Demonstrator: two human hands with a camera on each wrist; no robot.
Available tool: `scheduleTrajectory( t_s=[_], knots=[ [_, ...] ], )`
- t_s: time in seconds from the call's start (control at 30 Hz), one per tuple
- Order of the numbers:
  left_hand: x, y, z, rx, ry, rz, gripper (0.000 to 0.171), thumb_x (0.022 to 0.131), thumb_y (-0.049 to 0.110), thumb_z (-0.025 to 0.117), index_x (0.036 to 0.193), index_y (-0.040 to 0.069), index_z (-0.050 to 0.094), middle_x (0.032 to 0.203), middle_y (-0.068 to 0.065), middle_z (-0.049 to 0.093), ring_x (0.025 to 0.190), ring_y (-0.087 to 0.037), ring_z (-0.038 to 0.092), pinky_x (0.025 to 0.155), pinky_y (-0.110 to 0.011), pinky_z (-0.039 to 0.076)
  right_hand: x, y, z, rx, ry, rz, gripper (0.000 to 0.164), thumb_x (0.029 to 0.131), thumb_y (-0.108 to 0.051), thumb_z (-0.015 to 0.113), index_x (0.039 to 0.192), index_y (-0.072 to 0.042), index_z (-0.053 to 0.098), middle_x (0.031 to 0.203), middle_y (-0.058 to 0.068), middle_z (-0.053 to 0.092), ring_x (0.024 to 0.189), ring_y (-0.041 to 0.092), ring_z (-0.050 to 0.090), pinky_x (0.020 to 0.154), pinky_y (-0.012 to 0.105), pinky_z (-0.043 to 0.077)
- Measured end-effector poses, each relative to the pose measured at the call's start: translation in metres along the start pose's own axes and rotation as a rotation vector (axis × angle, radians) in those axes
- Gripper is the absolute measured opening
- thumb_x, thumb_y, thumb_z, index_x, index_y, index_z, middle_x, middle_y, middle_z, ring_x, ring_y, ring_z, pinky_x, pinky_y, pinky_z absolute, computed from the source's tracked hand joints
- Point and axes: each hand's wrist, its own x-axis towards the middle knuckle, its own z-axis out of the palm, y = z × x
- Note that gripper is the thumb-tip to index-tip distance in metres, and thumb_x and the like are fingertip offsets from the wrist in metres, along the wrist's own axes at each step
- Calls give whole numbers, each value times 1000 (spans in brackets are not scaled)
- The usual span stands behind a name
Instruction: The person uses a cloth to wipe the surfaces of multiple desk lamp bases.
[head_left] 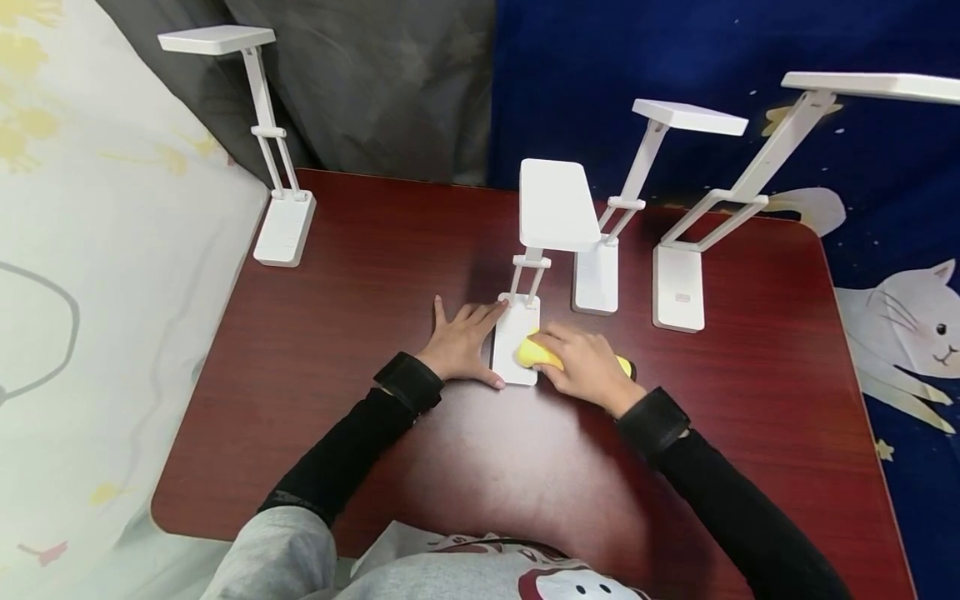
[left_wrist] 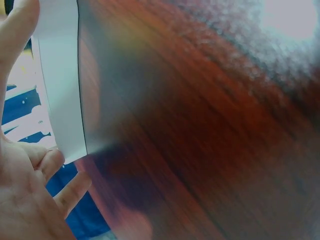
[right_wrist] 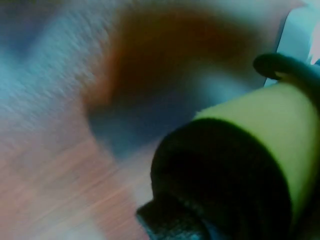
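Curtains (head_left: 375,83) in grey and dark blue hang behind the reddish-brown table (head_left: 360,267). On it, your spread left hand (head_left: 459,343) touches the base (head_left: 512,333) of the nearest white lamp (head_left: 557,204); your right hand (head_left: 588,367) grips a yellow object (head_left: 534,354) against that base.
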Motion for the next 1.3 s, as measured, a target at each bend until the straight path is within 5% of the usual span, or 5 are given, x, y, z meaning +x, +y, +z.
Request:
scheduleTrajectory(
  t_s=[0.4,0.67,0.83,1.07,1.3],
  knots=[
    [1,1,-1,14,4,2,131,52,75,71,155,18,13,154,-2,29,133,-23,30,101,-74,-2,-39,-25,-11,213,-161,-129,29,81,-32,69,105,-17,68,98,-8,64,83,3,56,66,31,51],
    [1,1,-1,-10,26,14,129,52,74,72,154,18,16,152,-2,31,131,-22,31,100,-74,-2,-2,4,-39,-43,60,337,44,81,-30,67,116,-4,64,104,14,62,62,22,53,44,40,45],
    [-2,1,2,-9,34,5,128,52,74,72,154,18,17,151,-1,33,131,-22,32,101,-75,-1,31,14,-27,-222,20,486,38,78,-23,62,108,0,65,92,14,57,70,33,57,49,54,47],
    [-2,4,7,-8,4,7,128,54,76,70,155,19,14,153,-2,30,132,-23,31,101,-74,-2,42,11,3,-266,-84,483,30,81,-17,60,103,2,65,91,15,56,70,33,56,50,52,49],
    [2,1,2,5,16,-6,129,53,74,72,155,19,14,152,-1,32,131,-22,32,101,-74,-1,22,2,5,-267,-73,340,25,79,-19,66,97,-1,68,93,11,59,70,32,57,48,48,49]
  ],
)
